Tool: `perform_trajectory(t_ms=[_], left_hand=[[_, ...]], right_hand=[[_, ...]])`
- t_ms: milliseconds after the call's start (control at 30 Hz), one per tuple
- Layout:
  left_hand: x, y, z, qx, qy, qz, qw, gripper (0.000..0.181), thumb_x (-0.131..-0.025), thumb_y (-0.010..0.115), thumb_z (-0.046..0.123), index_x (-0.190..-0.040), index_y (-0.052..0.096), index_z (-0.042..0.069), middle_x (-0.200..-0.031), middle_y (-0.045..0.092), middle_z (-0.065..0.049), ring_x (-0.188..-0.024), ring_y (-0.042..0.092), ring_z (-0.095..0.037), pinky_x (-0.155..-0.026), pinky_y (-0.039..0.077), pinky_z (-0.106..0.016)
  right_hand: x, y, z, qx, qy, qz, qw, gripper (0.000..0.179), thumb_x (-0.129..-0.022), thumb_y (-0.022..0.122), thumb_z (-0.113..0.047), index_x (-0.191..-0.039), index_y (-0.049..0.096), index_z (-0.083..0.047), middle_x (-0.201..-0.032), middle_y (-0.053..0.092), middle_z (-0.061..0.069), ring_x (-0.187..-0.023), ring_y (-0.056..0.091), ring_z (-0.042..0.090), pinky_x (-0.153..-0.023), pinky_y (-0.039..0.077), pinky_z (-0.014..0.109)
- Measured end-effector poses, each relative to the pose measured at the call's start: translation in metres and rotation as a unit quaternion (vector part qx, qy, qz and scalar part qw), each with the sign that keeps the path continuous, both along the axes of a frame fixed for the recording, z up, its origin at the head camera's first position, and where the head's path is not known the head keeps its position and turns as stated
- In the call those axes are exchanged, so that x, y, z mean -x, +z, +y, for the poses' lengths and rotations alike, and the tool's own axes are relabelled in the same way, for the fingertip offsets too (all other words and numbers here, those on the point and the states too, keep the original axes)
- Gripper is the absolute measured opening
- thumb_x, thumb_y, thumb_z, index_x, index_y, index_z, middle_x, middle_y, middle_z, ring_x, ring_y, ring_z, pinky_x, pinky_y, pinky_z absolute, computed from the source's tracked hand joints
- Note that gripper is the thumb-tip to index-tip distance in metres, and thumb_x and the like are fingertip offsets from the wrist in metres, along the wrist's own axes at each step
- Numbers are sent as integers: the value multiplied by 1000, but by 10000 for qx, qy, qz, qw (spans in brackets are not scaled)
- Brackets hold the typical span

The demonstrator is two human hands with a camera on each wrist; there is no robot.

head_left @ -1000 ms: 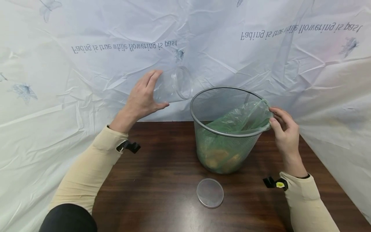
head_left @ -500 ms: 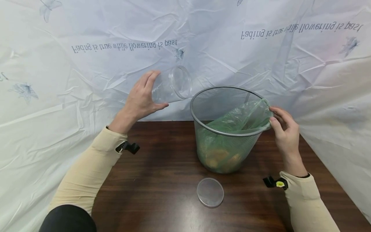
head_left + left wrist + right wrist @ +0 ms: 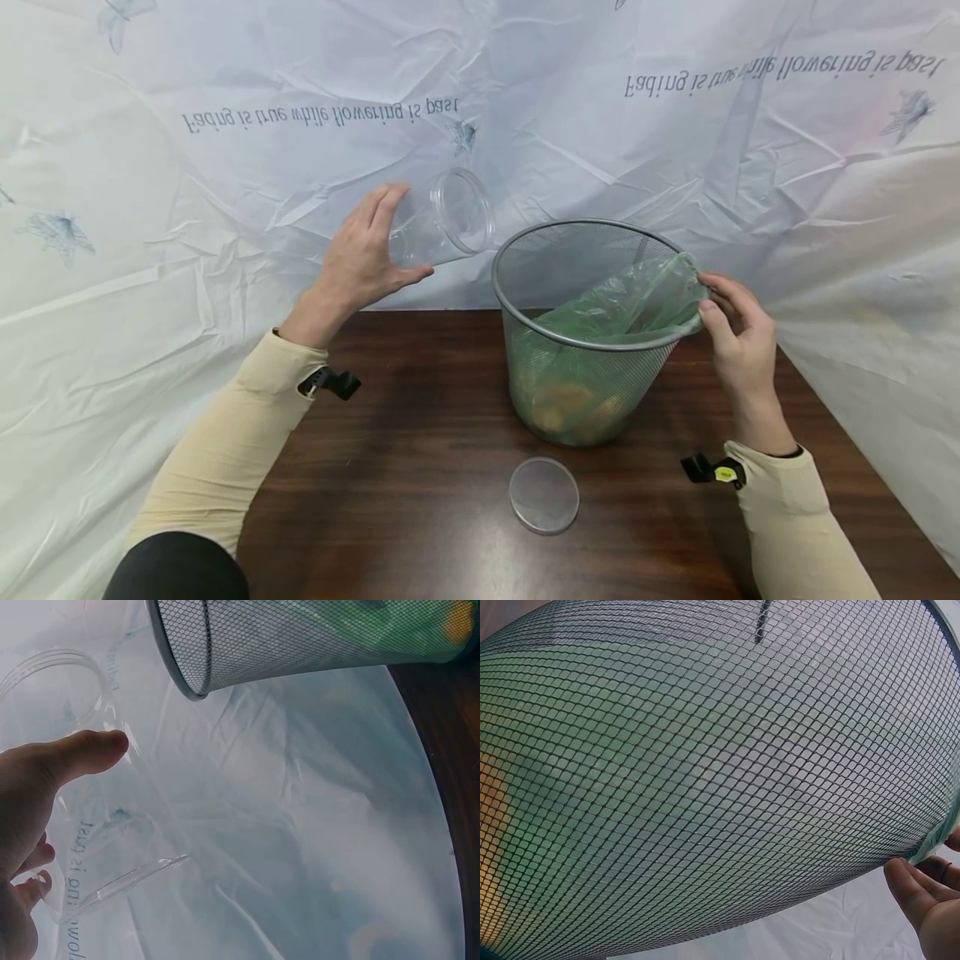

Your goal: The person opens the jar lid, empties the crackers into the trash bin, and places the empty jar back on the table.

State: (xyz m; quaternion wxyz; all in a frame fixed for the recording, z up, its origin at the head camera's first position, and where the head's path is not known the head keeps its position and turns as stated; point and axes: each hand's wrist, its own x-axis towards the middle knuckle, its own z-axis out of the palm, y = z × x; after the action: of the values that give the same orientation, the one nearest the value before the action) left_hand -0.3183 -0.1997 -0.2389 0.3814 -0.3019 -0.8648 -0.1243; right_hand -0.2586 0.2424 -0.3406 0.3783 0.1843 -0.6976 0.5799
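In the head view my left hand (image 3: 360, 254) grips a clear plastic jar (image 3: 438, 221) by its body, tilted with its open mouth toward the basket. The left wrist view shows the thumb laid along the side of this jar (image 3: 120, 817). A grey mesh wastebasket (image 3: 592, 343) stands on the table, leaning slightly. Inside it hangs a green plastic bag (image 3: 622, 304) with yellowish-brown things at the bottom, whose kind I cannot tell. At the right rim my right hand (image 3: 742, 350) pinches the bag's edge between thumb and fingers.
A clear round lid (image 3: 543, 496) lies on the dark wooden table (image 3: 405, 475) in front of the wastebasket. A white printed sheet (image 3: 315, 167) hangs behind and on both sides. A black rounded object (image 3: 176, 567) shows at the lower left.
The left hand has drifted slightly left with the jar, a little away from the wastebasket. The right hand keeps its hold on the bag's edge.
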Motion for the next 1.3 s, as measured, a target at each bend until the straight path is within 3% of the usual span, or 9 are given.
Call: perform_trajectory(t_ms=[367, 967, 1300], left_hand=[[-1, -4, -3, -217, 6, -16, 9998, 106, -51, 86, 42, -137, 33, 8, -134, 41, -12, -120, 43, -30, -101, 35, -40], [-1, -19, -6, -319, 220, -104, 9992, 109, -50, 84, 48, -137, 32, 7, -133, 42, -13, -120, 44, -28, -100, 38, -40], [1, -21, -7, -378, 247, -118, 9989, 107, -50, 84, 49, -135, 34, 6, -131, 44, -13, -120, 44, -28, -99, 38, -40]], right_hand=[[-15, 16, -13, -24, -30, 22, 10000, 31, -86, 52, 2, -114, 55, 14, -116, 56, 19, -112, 51, 21, -95, 41, 23], [-10, 9, -8, -57, -68, -38, 10000, 31, -86, 53, 1, -115, 56, 12, -117, 57, 16, -113, 50, 19, -95, 41, 23], [-15, 15, -11, -15, 20, 3, 10000, 31, -87, 52, 2, -115, 55, 14, -116, 56, 18, -113, 50, 21, -96, 40, 24]])
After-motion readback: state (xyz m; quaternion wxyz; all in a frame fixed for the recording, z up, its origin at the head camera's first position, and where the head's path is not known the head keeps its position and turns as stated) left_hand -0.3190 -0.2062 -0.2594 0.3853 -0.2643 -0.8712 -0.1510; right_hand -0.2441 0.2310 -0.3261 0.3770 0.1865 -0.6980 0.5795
